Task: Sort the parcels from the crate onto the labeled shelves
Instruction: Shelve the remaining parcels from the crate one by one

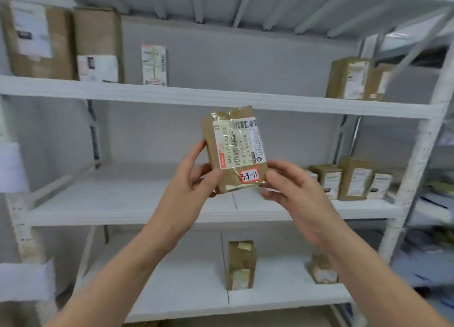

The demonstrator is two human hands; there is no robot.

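A small brown parcel is held upright in the air in front of the shelving, about level with the gap between the upper shelf and the middle shelf and touching neither. Its white shipping label faces the camera, and a red-bordered sticker with handwritten digits sits at its lower right.

The left hand grips the parcel's lower left – thumb across the front face, fingers running up the left edge and behind. The right hand pinches the lower right corner, its fingers curled in just beside the sticker. Both hands are clamped on the parcel from below, so its top half stands clear above them.

On the upper shelf stand two large boxes at the left, a flat white packet and a pair of boxes at the right. A cluster of small boxes fills the middle shelf's right end. On the lower shelf one box stands upright – another is partly hidden behind the right forearm.
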